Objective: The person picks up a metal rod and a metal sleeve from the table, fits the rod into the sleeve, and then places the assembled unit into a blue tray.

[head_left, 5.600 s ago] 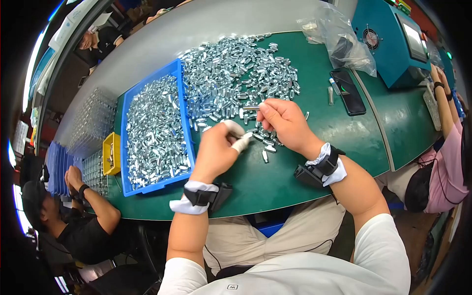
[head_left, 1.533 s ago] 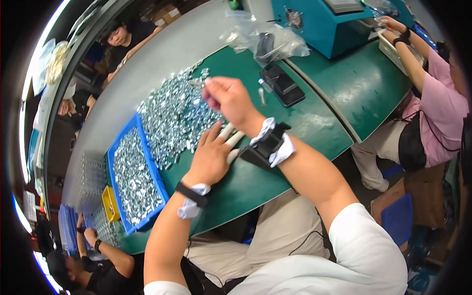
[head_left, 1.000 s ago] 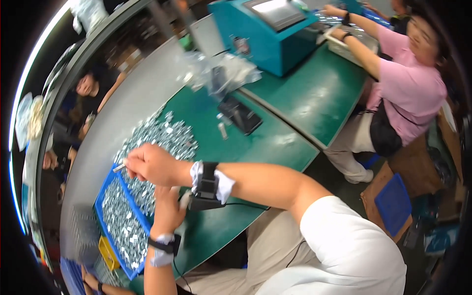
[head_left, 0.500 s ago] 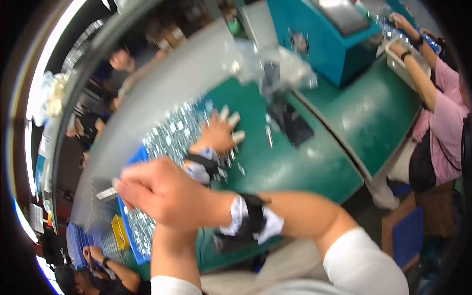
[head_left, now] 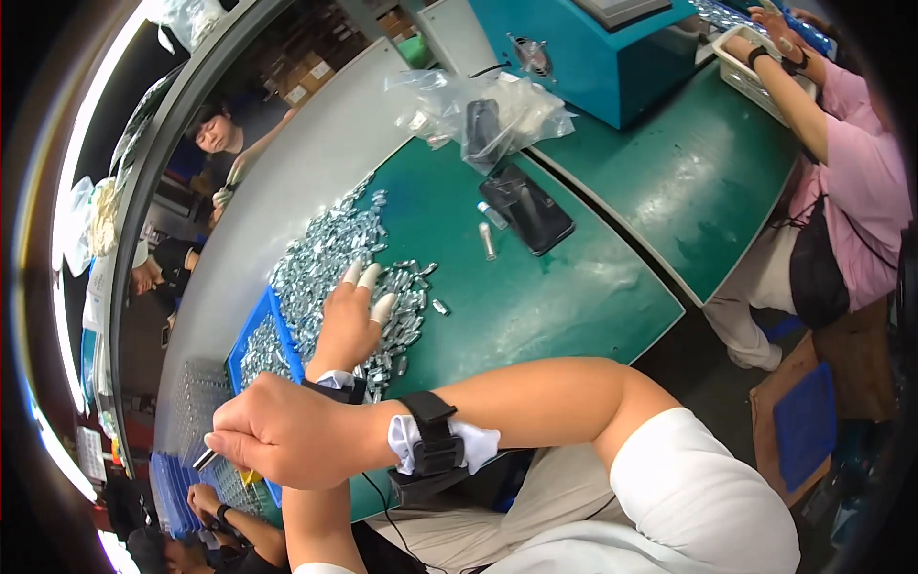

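My left hand (head_left: 350,323), with white finger cots on its fingertips, rests palm down on the near right side of a heap of small shiny silver metal parts (head_left: 320,234). Its fingers are spread and hold nothing. My right arm crosses over the left forearm. At its end my right hand (head_left: 273,432) is closed, with thumb and fingers pressed together left of the left wrist. A thin silver piece (head_left: 203,460) sticks out of that grip; most of it is hidden. Beneath lies a blue tray (head_left: 277,320) holding more of the silver parts.
On the green tabletop (head_left: 497,320) lie a black phone (head_left: 528,210), a small clear tube (head_left: 488,241) and plastic bags (head_left: 516,110). A teal machine (head_left: 583,67) stands at the back. Clear trays (head_left: 201,402) lie at left. A person in pink (head_left: 861,191) works at right.
My left hand has drawn back toward me and leftward over the heap. My right hand has come nearer to me, still closed on the silver piece. The view has shifted and is sharper.
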### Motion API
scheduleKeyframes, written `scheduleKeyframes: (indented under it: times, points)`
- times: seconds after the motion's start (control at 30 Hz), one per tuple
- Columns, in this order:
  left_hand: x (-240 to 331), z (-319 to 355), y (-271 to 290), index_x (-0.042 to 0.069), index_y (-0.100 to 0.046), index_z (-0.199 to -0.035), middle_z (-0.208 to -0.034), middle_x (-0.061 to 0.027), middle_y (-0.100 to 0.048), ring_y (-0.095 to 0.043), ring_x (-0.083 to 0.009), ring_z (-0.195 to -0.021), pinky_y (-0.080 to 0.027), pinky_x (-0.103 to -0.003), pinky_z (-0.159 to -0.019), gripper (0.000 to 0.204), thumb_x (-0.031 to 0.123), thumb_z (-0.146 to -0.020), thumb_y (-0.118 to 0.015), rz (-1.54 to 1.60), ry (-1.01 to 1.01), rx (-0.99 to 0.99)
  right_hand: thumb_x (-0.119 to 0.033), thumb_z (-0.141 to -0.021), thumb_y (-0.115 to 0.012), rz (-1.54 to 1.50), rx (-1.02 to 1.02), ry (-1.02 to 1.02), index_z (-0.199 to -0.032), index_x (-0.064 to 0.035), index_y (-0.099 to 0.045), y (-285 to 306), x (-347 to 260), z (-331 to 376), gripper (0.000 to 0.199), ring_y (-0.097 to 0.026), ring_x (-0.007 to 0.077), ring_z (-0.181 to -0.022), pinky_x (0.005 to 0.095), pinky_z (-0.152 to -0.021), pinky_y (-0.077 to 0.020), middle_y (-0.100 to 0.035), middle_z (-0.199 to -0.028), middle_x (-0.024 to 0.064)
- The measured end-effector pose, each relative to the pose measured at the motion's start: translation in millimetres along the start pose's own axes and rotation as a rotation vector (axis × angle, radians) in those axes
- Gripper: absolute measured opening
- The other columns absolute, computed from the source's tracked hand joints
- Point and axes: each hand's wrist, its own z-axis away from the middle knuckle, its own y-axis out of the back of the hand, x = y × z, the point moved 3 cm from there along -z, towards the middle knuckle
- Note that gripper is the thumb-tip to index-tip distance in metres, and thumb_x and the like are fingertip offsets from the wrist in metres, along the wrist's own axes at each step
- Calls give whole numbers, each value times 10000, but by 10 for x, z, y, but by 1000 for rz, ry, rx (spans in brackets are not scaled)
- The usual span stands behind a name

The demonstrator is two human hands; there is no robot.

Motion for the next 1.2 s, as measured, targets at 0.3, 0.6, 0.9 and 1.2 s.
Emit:
scheduleKeyframes:
  times: [0.3, 0.6, 0.9, 1.2]
  points:
    - [679, -103, -366, 30, -452, -1374, -1422, -196, -463, -441, -368, -1301, -341, -475, -1077, 561, 266, -885, -592, -129, -131, 75, -186, -955, -523, 65, 144, 60, -656, 13, -556, 59, -94, -46, 361, -589, 244, -565, 353, -560, -449, -593, -596, 123]
    - [-239, 484, -358, 7, -485, -1342, -1391, -190, -500, -462, -320, -1297, -417, -430, -1003, 492, 153, -880, -570, -245, 39, -17, -121, -949, -491, 32, 180, 65, -590, 13, -551, 142, 20, -59, 388, -528, 188, -483, 336, -505, -423, -559, -520, 92]
    - [-269, 1449, -549, -14, -528, -1273, -1333, -227, -521, -494, -409, -1221, -411, -459, -1021, 431, 85, -858, -593, 124, 148, 120, -185, -941, -499, 245, 179, -86, -615, 14, -564, 206, 702, 132, 388, -555, 193, -543, 354, -553, -446, -600, -583, 106]
    - [179, 1587, 16, -24, -558, -1197, -1279, -222, -537, -510, -412, -1175, -417, -437, -993, 459, -62, -751, -662, 172, 101, 269, -241, -987, -494, 288, 250, -424, -658, -1, -569, 718, 1092, 905, 414, -490, 113, -500, 305, -508, -413, -552, -557, 54]
